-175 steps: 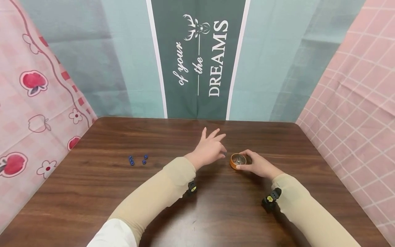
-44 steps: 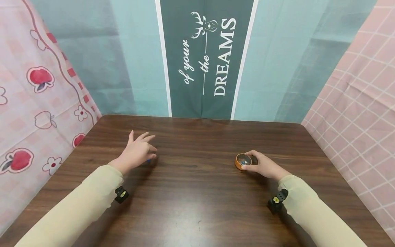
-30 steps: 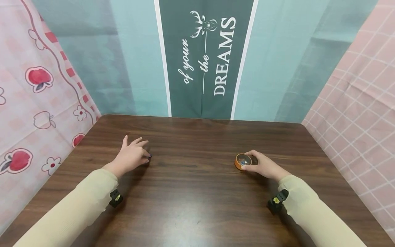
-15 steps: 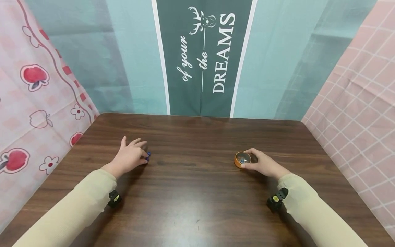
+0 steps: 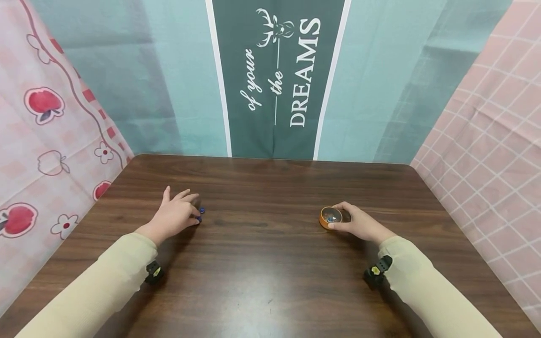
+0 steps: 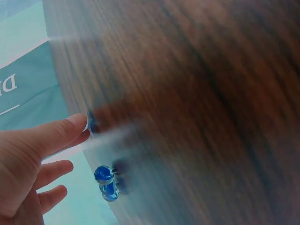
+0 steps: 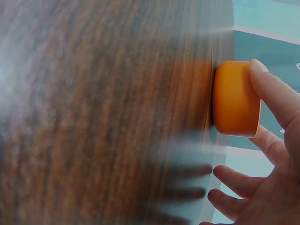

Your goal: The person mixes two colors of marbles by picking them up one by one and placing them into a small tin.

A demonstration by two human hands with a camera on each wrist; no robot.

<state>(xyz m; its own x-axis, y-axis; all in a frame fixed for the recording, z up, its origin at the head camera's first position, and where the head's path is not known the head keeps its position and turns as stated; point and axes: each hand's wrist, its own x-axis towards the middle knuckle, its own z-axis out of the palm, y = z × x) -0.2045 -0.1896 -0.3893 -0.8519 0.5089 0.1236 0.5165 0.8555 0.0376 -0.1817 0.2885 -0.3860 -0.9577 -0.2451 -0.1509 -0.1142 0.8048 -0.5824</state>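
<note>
At the left of the table my left hand (image 5: pixel 174 217) has its thumb and forefinger on a small blue glass marble (image 6: pixel 92 123). Its other fingers are spread. More blue marbles (image 6: pixel 107 182) lie close together on the wood beside that hand; in the head view one marble (image 5: pixel 202 210) shows just past the fingertips. My right hand (image 5: pixel 359 224) grips the side of a small round orange bowl (image 7: pixel 236 98), thumb on one side and a finger behind. The bowl stands upright on the table. Its inside is shiny, with a little blue visible in it.
The brown wood-grain table (image 5: pixel 262 263) runs back to a teal cloth backdrop (image 5: pixel 186 84) with white lettering. A pink apple-print cloth (image 5: pixel 50 141) hangs at left, a pink checked cloth (image 5: pixel 486 141) at right. Each wrist wears a black camera mount.
Since the earliest frame, my left hand has moved from beside the bowl to the marbles on the left. Lately it has shifted slightly among them. My right hand keeps holding the bowl.
</note>
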